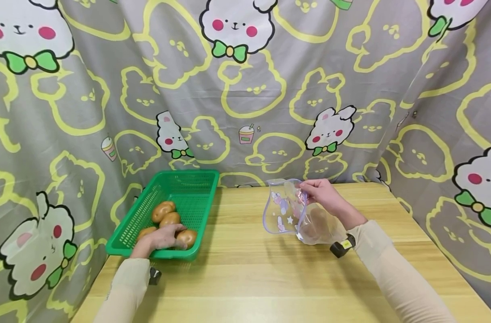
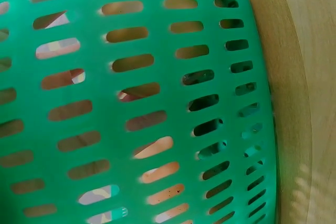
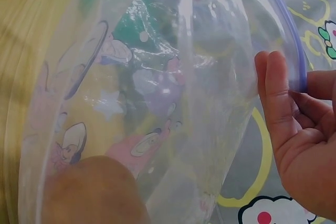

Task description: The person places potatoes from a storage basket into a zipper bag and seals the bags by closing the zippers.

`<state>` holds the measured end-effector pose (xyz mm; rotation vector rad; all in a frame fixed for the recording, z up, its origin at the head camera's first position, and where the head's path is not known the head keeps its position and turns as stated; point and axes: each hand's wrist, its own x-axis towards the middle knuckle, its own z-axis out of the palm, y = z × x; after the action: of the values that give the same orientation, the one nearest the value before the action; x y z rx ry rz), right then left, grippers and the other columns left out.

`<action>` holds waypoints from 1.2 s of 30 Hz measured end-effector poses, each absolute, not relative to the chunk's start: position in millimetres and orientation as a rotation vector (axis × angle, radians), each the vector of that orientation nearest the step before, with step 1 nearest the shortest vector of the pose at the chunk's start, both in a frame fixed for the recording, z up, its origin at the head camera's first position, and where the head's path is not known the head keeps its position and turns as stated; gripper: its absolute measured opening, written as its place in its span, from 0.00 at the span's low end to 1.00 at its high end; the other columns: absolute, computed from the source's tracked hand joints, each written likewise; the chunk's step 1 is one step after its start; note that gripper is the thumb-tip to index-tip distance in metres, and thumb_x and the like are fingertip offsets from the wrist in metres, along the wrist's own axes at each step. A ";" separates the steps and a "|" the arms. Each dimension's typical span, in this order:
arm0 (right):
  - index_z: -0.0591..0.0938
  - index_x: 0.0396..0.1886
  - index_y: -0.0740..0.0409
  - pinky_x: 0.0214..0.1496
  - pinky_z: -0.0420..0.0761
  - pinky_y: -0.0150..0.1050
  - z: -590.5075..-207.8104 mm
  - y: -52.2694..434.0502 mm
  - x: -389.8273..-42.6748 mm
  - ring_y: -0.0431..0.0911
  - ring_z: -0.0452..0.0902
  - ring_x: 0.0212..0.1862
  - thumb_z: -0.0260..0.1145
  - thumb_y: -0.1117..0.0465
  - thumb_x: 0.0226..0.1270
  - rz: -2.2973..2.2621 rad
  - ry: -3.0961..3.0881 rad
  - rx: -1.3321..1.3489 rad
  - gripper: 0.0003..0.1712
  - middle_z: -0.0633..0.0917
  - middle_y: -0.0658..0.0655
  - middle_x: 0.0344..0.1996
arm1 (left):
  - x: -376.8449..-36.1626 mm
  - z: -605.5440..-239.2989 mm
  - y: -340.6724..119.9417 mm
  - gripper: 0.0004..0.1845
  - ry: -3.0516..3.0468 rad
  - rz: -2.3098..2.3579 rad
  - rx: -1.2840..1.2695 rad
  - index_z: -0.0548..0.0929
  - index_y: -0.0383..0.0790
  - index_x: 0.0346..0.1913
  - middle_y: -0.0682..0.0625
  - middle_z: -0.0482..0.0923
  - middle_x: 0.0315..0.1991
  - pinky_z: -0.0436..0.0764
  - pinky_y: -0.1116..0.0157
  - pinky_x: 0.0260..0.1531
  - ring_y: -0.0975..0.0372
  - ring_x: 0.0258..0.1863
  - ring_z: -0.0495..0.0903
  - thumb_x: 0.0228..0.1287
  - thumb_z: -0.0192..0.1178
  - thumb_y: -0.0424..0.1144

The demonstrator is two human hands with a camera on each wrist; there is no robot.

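Inside the green basket (image 1: 209, 197), my left hand (image 1: 162, 237) has its thumb and fingers around the left side of a brown potato (image 1: 187, 239) at the front right corner. More potatoes (image 1: 163, 211) lie beside and behind that hand. In the left wrist view the slotted basket wall (image 2: 173, 87) hides most of the hand. My right hand (image 1: 323, 194) pinches the purple-edged rim of a clear bag (image 1: 280, 211) printed with cartoon figures and stars, holding it up with its mouth facing left. One potato (image 3: 94, 192) shows in the bag's bottom.
The basket stands at the left of a wooden table (image 1: 237, 273), close to the back edge. A grey curtain (image 1: 245, 98) with cartoon rabbits hangs behind the table and along both sides. A small black device (image 1: 342, 246) is strapped at the right wrist.
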<state>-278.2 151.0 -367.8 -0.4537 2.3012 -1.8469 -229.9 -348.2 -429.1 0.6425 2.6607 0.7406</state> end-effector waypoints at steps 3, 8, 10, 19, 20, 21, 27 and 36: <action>0.76 0.52 0.79 0.32 0.81 0.34 -367.6 151.5 -278.2 0.39 0.78 0.26 0.53 0.61 0.74 -1.848 2.298 -0.449 0.21 0.84 0.56 0.26 | -230.4 -430.8 -348.0 0.27 2.668 0.745 0.655 0.76 0.29 0.53 0.41 0.76 0.47 0.74 0.55 0.43 0.53 0.43 0.75 0.54 0.68 0.42; 0.76 0.53 0.78 0.32 0.81 0.34 -367.2 151.3 -277.9 0.40 0.78 0.26 0.53 0.62 0.74 -1.846 2.297 -0.447 0.21 0.83 0.55 0.26 | -230.9 -433.3 -348.2 0.24 2.663 0.798 0.648 0.75 0.33 0.49 0.42 0.75 0.45 0.74 0.55 0.42 0.54 0.42 0.74 0.52 0.70 0.41; 0.76 0.52 0.78 0.32 0.81 0.34 -367.0 151.2 -278.0 0.40 0.78 0.26 0.53 0.62 0.74 -1.848 2.295 -0.444 0.21 0.83 0.55 0.26 | -231.0 -434.0 -348.6 0.25 2.664 0.808 0.645 0.74 0.33 0.50 0.42 0.75 0.45 0.73 0.55 0.43 0.53 0.44 0.74 0.52 0.70 0.41; 0.75 0.53 0.80 0.32 0.81 0.33 -365.4 151.6 -277.4 0.39 0.78 0.25 0.53 0.62 0.74 -1.855 2.283 -0.456 0.21 0.83 0.57 0.26 | -233.1 -434.4 -350.6 0.27 2.761 0.929 0.671 0.74 0.34 0.50 0.44 0.75 0.45 0.73 0.57 0.42 0.54 0.43 0.73 0.50 0.72 0.42; 0.75 0.53 0.80 0.32 0.81 0.33 -365.2 151.5 -277.2 0.39 0.78 0.25 0.53 0.62 0.74 -1.856 2.280 -0.454 0.21 0.83 0.57 0.26 | -233.0 -433.5 -350.6 0.28 2.763 0.963 0.649 0.74 0.33 0.52 0.43 0.75 0.46 0.74 0.57 0.41 0.54 0.43 0.74 0.51 0.72 0.42; 0.75 0.53 0.80 0.32 0.81 0.33 -365.2 151.4 -277.2 0.39 0.78 0.25 0.53 0.62 0.74 -1.857 2.279 -0.455 0.21 0.83 0.56 0.26 | -232.7 -432.4 -350.1 0.29 2.757 1.010 0.611 0.74 0.33 0.53 0.43 0.75 0.46 0.74 0.58 0.41 0.54 0.43 0.74 0.51 0.72 0.42; 0.75 0.52 0.80 0.32 0.81 0.32 -367.6 152.3 -277.9 0.38 0.77 0.25 0.53 0.62 0.74 -1.862 2.284 -0.458 0.21 0.83 0.55 0.26 | -230.1 -421.9 -344.2 0.35 2.685 1.231 0.392 0.66 0.35 0.64 0.36 0.70 0.53 0.77 0.57 0.39 0.50 0.46 0.74 0.56 0.68 0.42; 0.77 0.52 0.78 0.32 0.81 0.34 -369.8 152.0 -278.8 0.39 0.78 0.25 0.53 0.61 0.74 -1.864 2.292 -0.458 0.21 0.84 0.55 0.25 | -228.3 -401.6 -325.7 0.37 2.832 1.251 0.356 0.66 0.44 0.66 0.37 0.68 0.58 0.76 0.56 0.39 0.48 0.47 0.74 0.55 0.69 0.48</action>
<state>-278.8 152.0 -369.8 -0.4578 2.2920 -1.8643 -228.3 -325.7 -401.6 0.3557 2.8319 1.2506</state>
